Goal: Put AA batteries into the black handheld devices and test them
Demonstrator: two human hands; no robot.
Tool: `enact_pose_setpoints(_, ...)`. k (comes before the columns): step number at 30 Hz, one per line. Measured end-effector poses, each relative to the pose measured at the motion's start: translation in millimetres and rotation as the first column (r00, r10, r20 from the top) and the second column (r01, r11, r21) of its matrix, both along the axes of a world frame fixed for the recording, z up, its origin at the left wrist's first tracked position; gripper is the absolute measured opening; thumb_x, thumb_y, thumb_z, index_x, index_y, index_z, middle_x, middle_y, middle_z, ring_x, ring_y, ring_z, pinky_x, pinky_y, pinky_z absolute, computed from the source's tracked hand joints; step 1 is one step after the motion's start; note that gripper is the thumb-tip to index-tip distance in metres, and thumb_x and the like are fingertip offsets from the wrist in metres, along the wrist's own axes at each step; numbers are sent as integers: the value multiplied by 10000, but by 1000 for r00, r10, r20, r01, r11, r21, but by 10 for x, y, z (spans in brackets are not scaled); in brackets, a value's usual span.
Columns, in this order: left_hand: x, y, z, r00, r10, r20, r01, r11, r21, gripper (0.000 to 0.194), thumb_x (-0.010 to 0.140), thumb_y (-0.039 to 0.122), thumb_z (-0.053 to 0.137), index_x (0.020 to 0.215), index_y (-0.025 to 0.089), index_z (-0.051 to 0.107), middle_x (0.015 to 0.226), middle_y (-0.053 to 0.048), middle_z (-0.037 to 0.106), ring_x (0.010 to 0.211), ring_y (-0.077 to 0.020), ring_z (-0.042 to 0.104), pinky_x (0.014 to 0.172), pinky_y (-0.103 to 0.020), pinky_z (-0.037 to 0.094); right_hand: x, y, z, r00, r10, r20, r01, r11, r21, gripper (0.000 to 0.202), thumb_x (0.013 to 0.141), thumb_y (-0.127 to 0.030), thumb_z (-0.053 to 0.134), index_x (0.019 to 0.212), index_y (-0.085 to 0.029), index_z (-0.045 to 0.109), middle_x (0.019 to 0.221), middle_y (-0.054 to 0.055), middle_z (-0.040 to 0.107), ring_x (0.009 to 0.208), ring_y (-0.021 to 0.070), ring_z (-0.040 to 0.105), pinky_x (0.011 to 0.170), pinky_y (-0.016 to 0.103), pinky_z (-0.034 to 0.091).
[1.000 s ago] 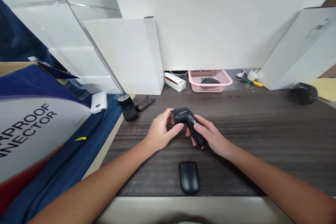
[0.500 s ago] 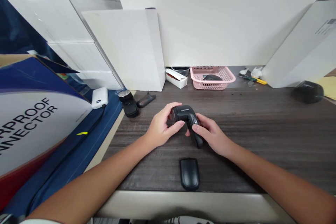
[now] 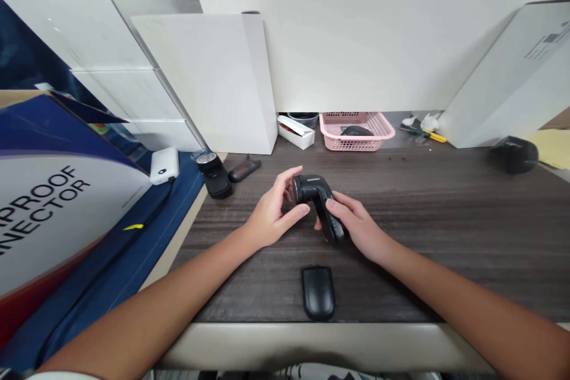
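Observation:
A black angled handheld device that looks like a fabric shaver (image 3: 321, 195) is held over the table. My right hand (image 3: 358, 222) wraps its handle, thumb along the side. At the shaver's round head, my left hand (image 3: 276, 208) has its thumb and fingers spread around the front face. Whether the farther fingertips touch the head is hard to see. Directly below, close to the table's front edge, lies a smooth black cover-like piece (image 3: 317, 292).
Another black device with a round metal face (image 3: 214, 175) stands at left beside a dark slim part (image 3: 244, 169). Along the back are a small white box (image 3: 295, 132), a pink basket (image 3: 356, 142) and a yellow-handled tool (image 3: 434, 136). A black object (image 3: 515, 154) sits right.
My left fingers have loosened from the shaver's head and spread wider. The shaver has turned slightly in my right hand, and the whole view has shifted a little.

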State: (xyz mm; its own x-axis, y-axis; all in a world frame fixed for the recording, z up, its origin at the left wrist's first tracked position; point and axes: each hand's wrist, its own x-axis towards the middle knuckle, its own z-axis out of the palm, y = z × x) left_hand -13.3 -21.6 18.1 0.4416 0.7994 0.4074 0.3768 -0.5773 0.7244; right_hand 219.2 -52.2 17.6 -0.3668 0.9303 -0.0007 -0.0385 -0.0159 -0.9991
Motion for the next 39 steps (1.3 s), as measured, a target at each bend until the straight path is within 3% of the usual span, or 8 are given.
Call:
enact_pose_setpoints(6,13,1,42,999,49,-20,-49,999,20,601,983,473,687,1487,232,464,1283,-92,651,1057,-236,649,939,-346,500,0,27,17,974,136,-183,-184,941,-283,649,988,-738,461,1068,-145,711,764,108,763,585,185,637,522,259,466)
enact_pose_setpoints(12,23,-1,84,999,42,-25,-42,999,7,536,958,518,700,1352,193,537,1160,-77,682,986,-225,650,889,-322,497,84,75,42,914,281,-294,-383,838,-390,841,978,-821,297,907,-122,758,649,107,704,572,186,629,522,253,446)
enact_pose_setpoints(16,19,10,86,998,46,-36,-47,999,-22,496,968,529,682,1314,194,564,1154,-74,691,1004,-235,656,906,-325,493,97,85,26,897,321,-303,-424,818,-388,905,972,-849,230,927,-116,759,669,114,703,592,189,628,540,255,441)
enact_pose_setpoints(25,1,52,49,992,116,47,-109,985,-132,424,1010,582,592,1135,177,602,1010,-37,705,906,-207,637,843,-307,466,83,59,43,885,311,-346,-421,852,-311,1044,877,-967,141,961,-117,742,765,130,705,648,198,627,560,269,440)
enact_pose_setpoints(33,0,78,38,987,24,160,0,989,-150,531,1095,600,353,1204,163,634,1052,-77,697,996,-238,642,926,-341,481,87,41,88,861,344,-374,-469,823,-321,1029,856,-980,204,946,-120,762,746,120,695,653,205,620,588,288,443)
enact_pose_setpoints(39,-19,103,4,987,25,158,3,984,-180,545,1080,638,363,1064,162,627,914,-50,642,895,-216,598,840,-321,471,99,42,85,812,328,-483,-515,791,-329,990,897,-934,227,971,-110,771,745,129,707,640,215,632,581,292,447)
